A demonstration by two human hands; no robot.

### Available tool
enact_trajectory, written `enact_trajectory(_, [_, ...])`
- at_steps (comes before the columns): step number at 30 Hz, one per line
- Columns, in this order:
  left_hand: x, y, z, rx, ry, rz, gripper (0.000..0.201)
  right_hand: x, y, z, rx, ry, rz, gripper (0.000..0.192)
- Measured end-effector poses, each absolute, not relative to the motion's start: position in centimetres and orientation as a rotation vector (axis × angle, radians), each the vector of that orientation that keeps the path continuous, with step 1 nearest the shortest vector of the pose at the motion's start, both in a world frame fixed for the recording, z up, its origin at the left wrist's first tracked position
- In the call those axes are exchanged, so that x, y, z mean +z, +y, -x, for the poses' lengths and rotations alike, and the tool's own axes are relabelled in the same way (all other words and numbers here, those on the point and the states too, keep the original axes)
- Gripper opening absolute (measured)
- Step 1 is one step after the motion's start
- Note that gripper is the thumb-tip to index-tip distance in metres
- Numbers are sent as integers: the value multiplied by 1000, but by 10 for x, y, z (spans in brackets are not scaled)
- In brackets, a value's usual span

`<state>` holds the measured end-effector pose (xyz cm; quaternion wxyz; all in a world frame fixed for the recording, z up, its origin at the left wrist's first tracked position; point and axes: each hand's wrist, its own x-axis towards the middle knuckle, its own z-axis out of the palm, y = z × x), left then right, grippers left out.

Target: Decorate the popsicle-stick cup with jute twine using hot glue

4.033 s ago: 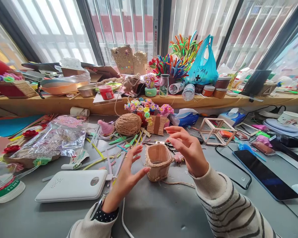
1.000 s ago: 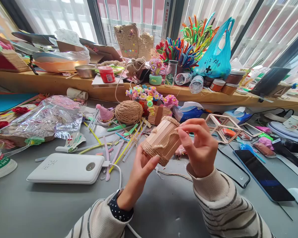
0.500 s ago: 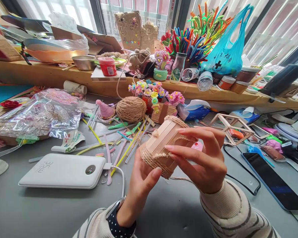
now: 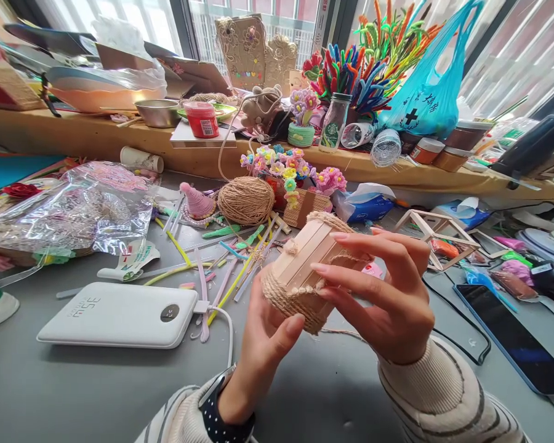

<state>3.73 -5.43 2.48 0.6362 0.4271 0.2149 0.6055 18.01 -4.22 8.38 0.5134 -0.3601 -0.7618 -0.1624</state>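
Observation:
A small barrel-like holder of pale wooden sticks (image 4: 307, 249) is tilted in front of me, with jute twine (image 4: 293, 303) wound around its lower end and more around its top rim. My left hand (image 4: 265, 344) grips it from below and the left, thumb along the wound twine. At its right side my right hand (image 4: 383, 295) has its fingertips pinched close to a short knotted row of twine on the sticks. A loose strand curves behind those fingers. What exactly lies between the fingertips is partly hidden.
A white power bank (image 4: 117, 315) with a cable lies to the left. Behind the holder are a ball of twine (image 4: 246, 201), crocheted flowers (image 4: 289, 166) and scattered glue sticks. A phone (image 4: 512, 338) and a wooden stick frame (image 4: 436, 237) lie to the right.
The view has shifted slightly, so things sit a little differently in the picture. My right hand has moved slightly right; both hands keep nearly the same pose on the holder.

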Motion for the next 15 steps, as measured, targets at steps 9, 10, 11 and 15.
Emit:
enact_trajectory(9, [24,-54,-36,1396,520,-1017,63,86,-44,-177,-351,-1800,884,8])
enact_trajectory(10, [24,-54,-36,1396,519,-1017,64,85,-44,-176,-348,-1790,882,6])
enact_trajectory(11, [24,-54,-37,1395,518,-1015,66,85,-44,-176,-345,-1783,880,7])
enact_trajectory(15, [24,-53,-37,1394,517,-1017,68,83,-45,-175,-340,-1787,875,10])
